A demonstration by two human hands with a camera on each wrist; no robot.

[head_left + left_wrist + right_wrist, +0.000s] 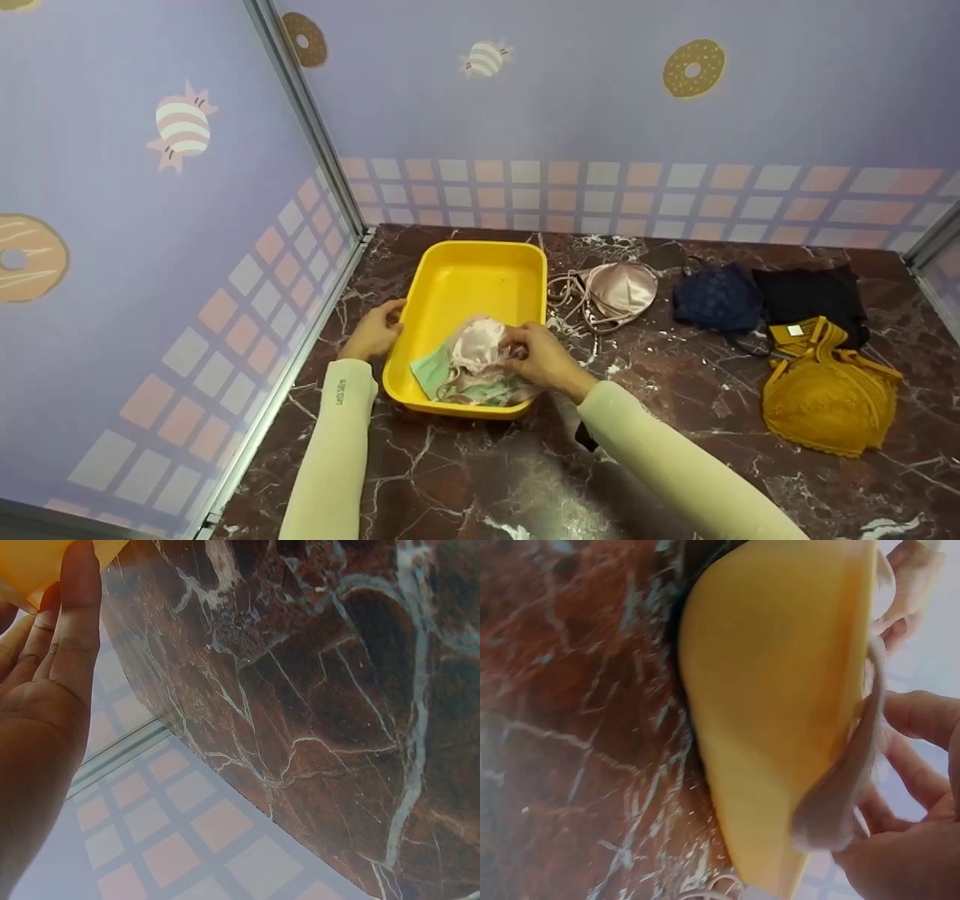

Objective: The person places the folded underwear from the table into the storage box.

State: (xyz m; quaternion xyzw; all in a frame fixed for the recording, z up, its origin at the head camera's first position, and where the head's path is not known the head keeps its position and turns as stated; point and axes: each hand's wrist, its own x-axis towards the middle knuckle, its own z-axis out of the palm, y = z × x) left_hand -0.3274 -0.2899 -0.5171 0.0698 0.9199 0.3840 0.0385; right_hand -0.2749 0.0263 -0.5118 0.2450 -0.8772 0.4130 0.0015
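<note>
My left hand grips the left rim of a yellow plastic basin; the left wrist view shows its fingers bent at the basin's edge. Over the basin's near right side, my right hand pinches a pale pink bra. Beneath that bra lies a mint green garment, bunched at the near end, partly hidden. A mauve strap hangs over the basin's rim in the right wrist view, close to the right fingers.
Right of the basin, a satin pink bra with loose straps lies on the marbled table. Farther right are a navy bra, a black garment and a mustard bra. Patterned walls border the back and left.
</note>
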